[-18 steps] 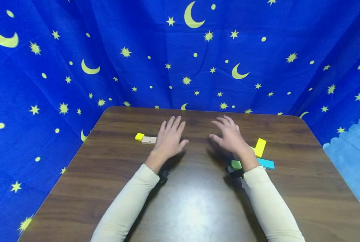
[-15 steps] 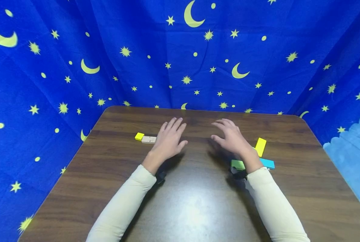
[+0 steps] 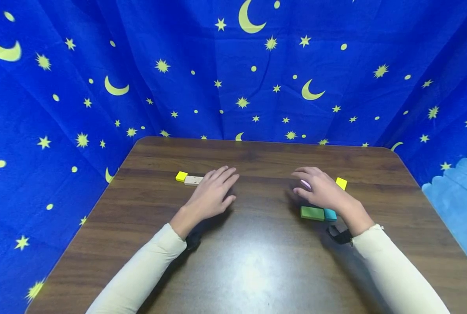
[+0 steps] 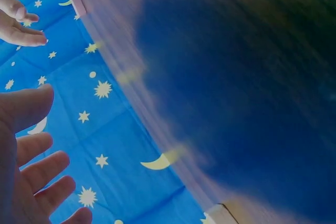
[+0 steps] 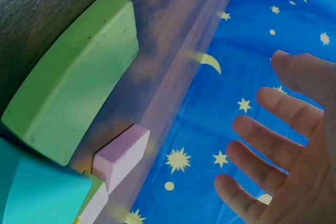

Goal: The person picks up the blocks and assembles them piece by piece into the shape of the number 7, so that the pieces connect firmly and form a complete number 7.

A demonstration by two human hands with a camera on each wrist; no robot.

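My left hand [image 3: 209, 194] hovers over the left middle of the table, fingers spread and holding nothing. Just to its left lie a yellow block [image 3: 181, 176] and a pale speckled block [image 3: 193, 180], end to end. My right hand [image 3: 325, 189] hangs above a group of blocks on the right, its fingers apart and its palm bare in the right wrist view. Below it are a green block [image 5: 73, 82], a turquoise block [image 5: 42, 187], a lilac block [image 5: 121, 156] and a pale green block [image 5: 94, 200]. Another yellow block [image 3: 341, 183] is partly hidden behind the hand.
The brown wooden table [image 3: 253, 235] has a bright glare patch near its front middle. A blue curtain [image 3: 202, 91] with moons and stars stands close behind its far edge. Light blue cloth [image 3: 461, 196] hangs at the right side.
My right hand has moved right and nearer to me, over the blocks, uncovering more of the green one. The left hand has drawn back slightly toward me. The blocks stay in place.
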